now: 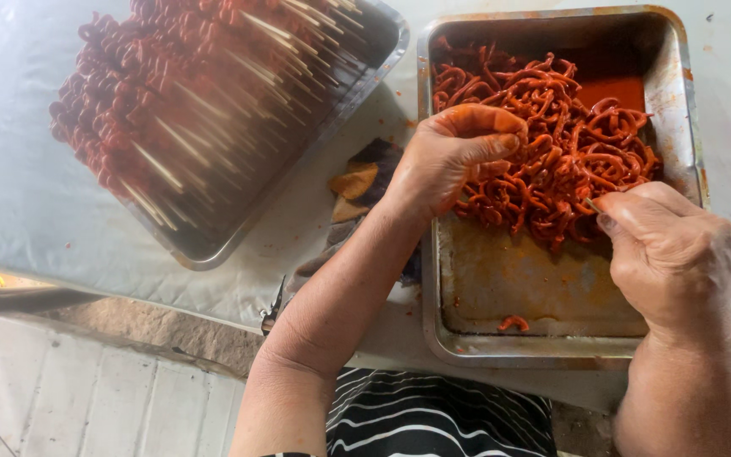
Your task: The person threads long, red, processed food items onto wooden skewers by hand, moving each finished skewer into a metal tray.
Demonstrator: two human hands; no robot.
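The left hand (454, 156) rested on the heap of red, sauce-coated meat strips (552, 144) in the steel tray (429, 279), its fingers curled down and pinching into the strips, thumb laid across the top; the right hand (666, 245) was closed round a thin skewer (592, 204), only the tip of which showed between thumb and forefinger, pointing into the edge of the heap; the strips filled the far half of that tray, the near half lay bare and smeared with orange sauce, and 1 loose strip (513, 322) sat near the front wall; a second tray (213, 250) stood at an angle to the left, well apart from the hands, piled with finished skewers (171, 93) of dark red meat, their pale sticks pointing toward the near corner; both trays sat on the bench (19, 186), which was covered in a pale sheet; between the 2 trays lay a crumpled dark cloth (370, 182), just beside the left wrist; a striped garment (433, 419) showed at the bottom edge
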